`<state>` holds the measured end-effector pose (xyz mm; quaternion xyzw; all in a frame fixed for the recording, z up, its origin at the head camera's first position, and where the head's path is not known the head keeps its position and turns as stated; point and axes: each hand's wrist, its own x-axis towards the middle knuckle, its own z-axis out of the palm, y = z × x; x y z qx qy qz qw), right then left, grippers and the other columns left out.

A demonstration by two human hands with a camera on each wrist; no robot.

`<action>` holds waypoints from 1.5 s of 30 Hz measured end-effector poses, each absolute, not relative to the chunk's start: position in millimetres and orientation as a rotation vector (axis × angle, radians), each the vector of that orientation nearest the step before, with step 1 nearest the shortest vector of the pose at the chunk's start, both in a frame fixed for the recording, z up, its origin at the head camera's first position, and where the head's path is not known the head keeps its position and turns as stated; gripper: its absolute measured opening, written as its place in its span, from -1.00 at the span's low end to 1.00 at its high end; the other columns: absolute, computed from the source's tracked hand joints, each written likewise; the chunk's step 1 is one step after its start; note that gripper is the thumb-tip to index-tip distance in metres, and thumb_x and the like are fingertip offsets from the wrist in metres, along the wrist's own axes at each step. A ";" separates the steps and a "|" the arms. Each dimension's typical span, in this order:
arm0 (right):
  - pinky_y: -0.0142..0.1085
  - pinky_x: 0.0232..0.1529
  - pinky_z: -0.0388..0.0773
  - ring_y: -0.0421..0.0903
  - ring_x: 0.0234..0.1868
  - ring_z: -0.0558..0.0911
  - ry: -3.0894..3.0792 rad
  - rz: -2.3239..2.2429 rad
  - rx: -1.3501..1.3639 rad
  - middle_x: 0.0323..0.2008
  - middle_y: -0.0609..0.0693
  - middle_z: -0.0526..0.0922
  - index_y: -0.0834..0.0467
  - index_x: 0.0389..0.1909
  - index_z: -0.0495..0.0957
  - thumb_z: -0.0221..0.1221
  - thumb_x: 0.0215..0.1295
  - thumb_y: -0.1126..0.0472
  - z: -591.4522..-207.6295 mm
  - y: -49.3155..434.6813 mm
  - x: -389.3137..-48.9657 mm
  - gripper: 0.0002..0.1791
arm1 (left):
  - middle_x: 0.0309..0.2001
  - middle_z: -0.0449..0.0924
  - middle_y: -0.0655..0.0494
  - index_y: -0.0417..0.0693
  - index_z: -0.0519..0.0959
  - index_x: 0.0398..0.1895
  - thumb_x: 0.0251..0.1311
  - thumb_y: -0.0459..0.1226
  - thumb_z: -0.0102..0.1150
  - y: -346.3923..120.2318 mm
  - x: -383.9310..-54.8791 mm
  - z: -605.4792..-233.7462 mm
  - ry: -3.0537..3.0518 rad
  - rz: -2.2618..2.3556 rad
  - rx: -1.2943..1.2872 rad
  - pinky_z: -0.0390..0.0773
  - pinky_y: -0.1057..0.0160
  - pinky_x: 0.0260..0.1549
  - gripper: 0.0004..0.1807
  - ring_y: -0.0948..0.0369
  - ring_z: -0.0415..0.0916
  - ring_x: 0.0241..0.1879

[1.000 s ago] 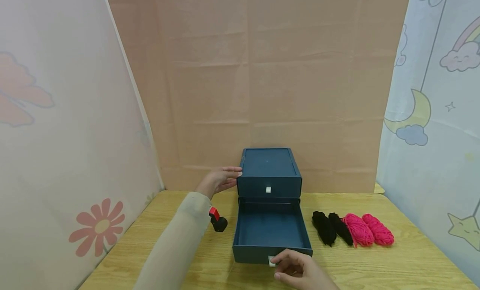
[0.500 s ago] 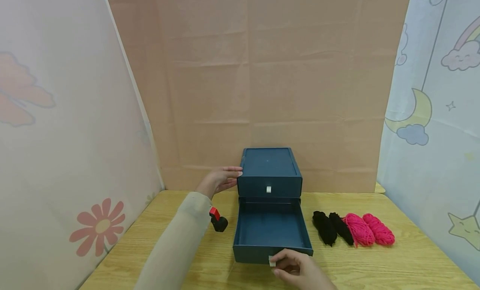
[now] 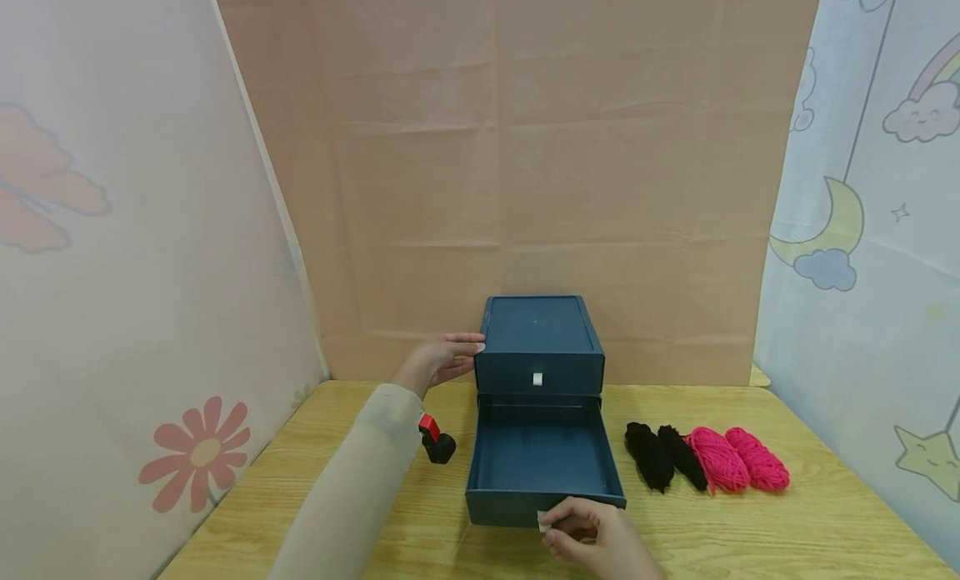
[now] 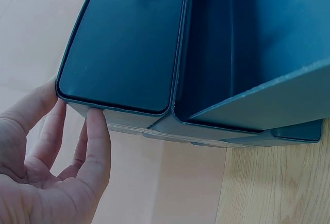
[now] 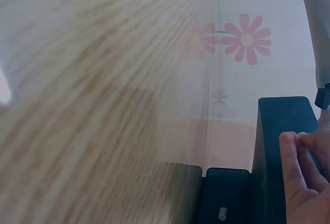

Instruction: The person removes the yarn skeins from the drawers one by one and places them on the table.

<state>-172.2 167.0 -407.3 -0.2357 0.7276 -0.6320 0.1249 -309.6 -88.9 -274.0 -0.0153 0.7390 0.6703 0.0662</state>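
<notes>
Blue drawer [image 3: 504, 510]: likely feeling light, stiff; right hand [image 3: 602, 538] pinching its tab [image 3: 542, 525] (best hold), left hand [image 3: 435, 360] touching cabinet [image 3: 536, 326], uncurled.

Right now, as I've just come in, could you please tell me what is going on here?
A person's right hand pinches the white tab of a pulled-out drawer, just below a closed one. Their left hand rests its fingers against the side of the blue drawer unit. Black yarn and pink yarn lie on the table to the right.
</notes>
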 end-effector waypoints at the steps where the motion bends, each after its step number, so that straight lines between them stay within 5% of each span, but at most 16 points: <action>1: -0.24 -0.31 0.64 0.03 -0.30 0.66 2.121 -1.843 -0.688 -0.29 0.26 0.64 0.35 -0.16 0.57 0.20 0.19 0.25 -407.2 167.1 -172.0 -0.73 | -0.03 0.57 0.07 0.00 0.63 -0.08 0.11 -0.23 0.25 -88.8 -310.0 -274.1 2.230 2.019 -0.043 0.50 0.19 0.01 -0.72 0.18 0.57 -0.15; 31: -0.34 -0.39 0.62 -0.04 -0.41 0.64 2.340 -1.786 -0.658 -0.36 0.04 0.68 0.22 -0.19 0.62 0.23 0.18 0.18 -400.2 163.5 -196.7 -0.76 | -0.04 0.56 0.03 0.04 0.64 -0.09 0.11 -0.24 0.26 -85.2 -321.2 -274.0 2.239 1.975 -0.145 0.54 0.26 -0.06 -0.73 0.13 0.55 -0.14; 45: -0.14 -0.30 0.63 0.04 -0.34 0.64 2.383 -1.876 -0.671 -0.31 0.09 0.67 0.27 -0.12 0.59 0.21 0.20 0.22 -403.1 161.5 -241.4 -0.73 | -0.07 0.57 0.07 0.06 0.63 -0.06 0.07 -0.21 0.29 -86.4 -323.0 -273.2 2.232 1.947 -0.078 0.48 0.21 0.02 -0.69 0.17 0.54 -0.16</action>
